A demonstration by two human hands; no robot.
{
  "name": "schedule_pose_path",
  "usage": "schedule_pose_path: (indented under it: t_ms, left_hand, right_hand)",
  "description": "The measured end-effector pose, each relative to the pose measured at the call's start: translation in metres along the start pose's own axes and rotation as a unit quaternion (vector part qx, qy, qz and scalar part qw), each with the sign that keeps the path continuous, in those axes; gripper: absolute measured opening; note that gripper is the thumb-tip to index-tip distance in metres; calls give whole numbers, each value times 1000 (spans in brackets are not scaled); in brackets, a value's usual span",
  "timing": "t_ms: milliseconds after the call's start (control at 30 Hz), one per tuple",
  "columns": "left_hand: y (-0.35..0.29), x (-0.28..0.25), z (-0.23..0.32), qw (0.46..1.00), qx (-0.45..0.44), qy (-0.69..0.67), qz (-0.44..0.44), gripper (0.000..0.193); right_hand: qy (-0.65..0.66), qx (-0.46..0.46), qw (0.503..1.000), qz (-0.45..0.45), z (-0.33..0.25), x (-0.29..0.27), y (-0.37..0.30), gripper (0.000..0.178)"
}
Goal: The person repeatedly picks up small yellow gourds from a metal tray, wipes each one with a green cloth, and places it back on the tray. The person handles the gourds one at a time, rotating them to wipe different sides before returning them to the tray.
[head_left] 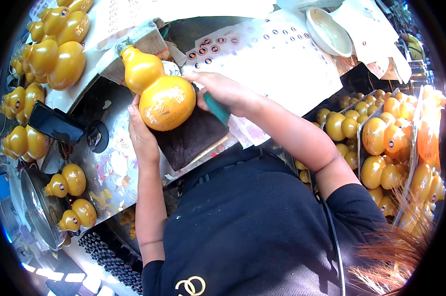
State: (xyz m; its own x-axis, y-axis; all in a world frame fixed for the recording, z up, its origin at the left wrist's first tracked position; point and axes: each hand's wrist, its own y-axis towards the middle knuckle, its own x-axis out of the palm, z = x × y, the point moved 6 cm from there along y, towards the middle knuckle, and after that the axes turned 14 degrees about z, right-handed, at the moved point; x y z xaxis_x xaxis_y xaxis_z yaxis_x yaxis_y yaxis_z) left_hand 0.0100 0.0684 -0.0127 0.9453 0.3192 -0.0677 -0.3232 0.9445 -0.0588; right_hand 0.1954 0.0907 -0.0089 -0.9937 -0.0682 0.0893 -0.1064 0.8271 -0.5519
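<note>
A glossy yellow gourd point(167, 104) with pale markings on its round belly lies tilted above a dark pad point(188, 145), its neck pointing to the far left. My left hand point(142, 129) is closed along the gourd's left side, steadying it; part of the fingers is hidden beneath. On the other side, my right hand point(220, 91) grips a tool with a green handle point(216, 108), close against the gourd's right edge. The tool's working end is hidden, so its kind cannot be made out. Behind the gourd's neck sits a cloth-covered block point(143, 42).
Sheets of small round stickers point(262, 49) spread across the table's far side, with a white oval bowl point(329, 32) beyond. A phone point(56, 124) stands on a holder at left. More yellow gourds point(65, 64) crowd the left, and crates of gourds point(376, 133) fill the right.
</note>
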Motion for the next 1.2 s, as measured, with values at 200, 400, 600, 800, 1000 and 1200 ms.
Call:
schedule_pose_path:
  t_ms: [200, 400, 600, 800, 1000, 1200]
  left_hand:
    - [-3, -6, 20, 995, 97, -14, -7, 70]
    - [-7, 8, 11, 998, 47, -3, -52, 68]
    - [-4, 3, 10, 993, -58, -50, -94, 60]
    - [-1, 3, 7, 986, -94, -65, -117, 57]
    - [-1, 2, 9, 985, -98, -65, -124, 54]
    - [0, 2, 13, 988, -63, -48, -133, 54]
  right_hand:
    - [297, -155, 941, 42, -14, -14, -29, 38]
    - [-60, -363, 916, 162, -17, -3, -44, 34]
    - [-70, -377, 890, 247, -25, -16, -54, 27]
    - [-283, -742, 584, 168, -18, 39, -105, 23]
    - [-314, -769, 545, 116, -7, 54, -104, 17]
    - [-348, -717, 600, 70, 1, 59, -100, 15]
